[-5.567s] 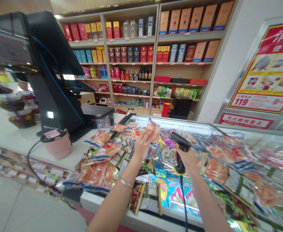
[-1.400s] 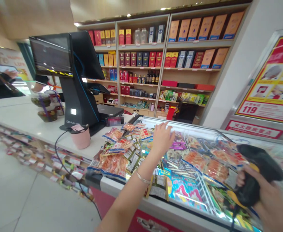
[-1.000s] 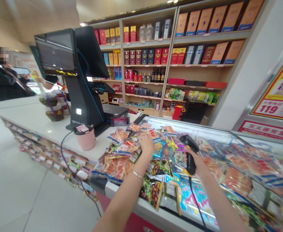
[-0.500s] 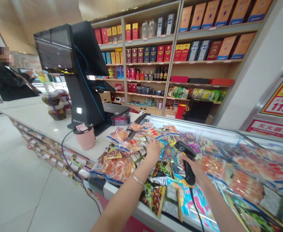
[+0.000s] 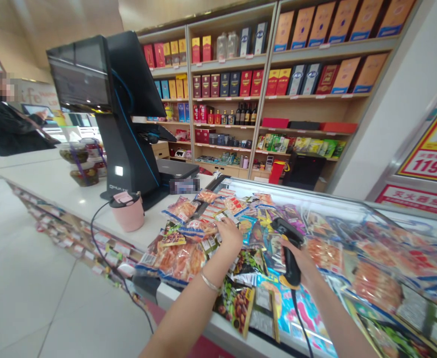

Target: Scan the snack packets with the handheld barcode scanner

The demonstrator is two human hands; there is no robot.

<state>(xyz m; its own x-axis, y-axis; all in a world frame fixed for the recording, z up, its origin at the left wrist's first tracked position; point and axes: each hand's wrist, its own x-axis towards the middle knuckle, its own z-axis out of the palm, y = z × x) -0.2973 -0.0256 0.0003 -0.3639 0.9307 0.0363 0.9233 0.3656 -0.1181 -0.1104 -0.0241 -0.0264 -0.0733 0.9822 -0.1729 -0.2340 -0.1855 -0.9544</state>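
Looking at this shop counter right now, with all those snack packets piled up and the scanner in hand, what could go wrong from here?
Packets at the near edge overhang the freezer lid and could slide to the floor if the left hand stirs the pile of snack packets. The cable of the scanner, gripped by the right hand, trails over the packets and might snag or drag one. The pink cup beside the pile might get knocked.

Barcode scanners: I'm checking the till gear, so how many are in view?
1: the barcode scanner is in the right hand, above the snack packets. Others may be hidden.
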